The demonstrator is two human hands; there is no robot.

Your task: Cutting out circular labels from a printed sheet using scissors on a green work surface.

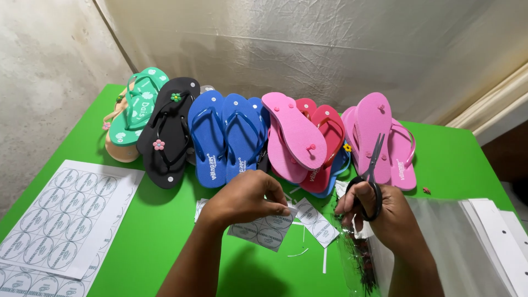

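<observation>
A person works at a green table (pixel 165 231), cutting printed round labels from paper. The left hand (pixel 247 198) pinches a small cut piece of label paper (pixel 267 231) between thumb and fingertips, holding it just in front of the row of flip-flops (pixel 242 137). The right hand (pixel 379 212), to the right of that piece, has its fingers closed through the loops of black scissors (pixel 373 170), whose blades point up toward the pink pairs and are only slightly parted. Several cut squares (pixel 316 223) and thin paper slivers (pixel 300 253) lie near the held piece, suggesting the cutting is under way. Well left of it, larger label sheets (pixel 60 214) lie uncut, so most of the work appears to remain. Clear plastic bags (pixel 440 242) lie right of the scissors.
</observation>
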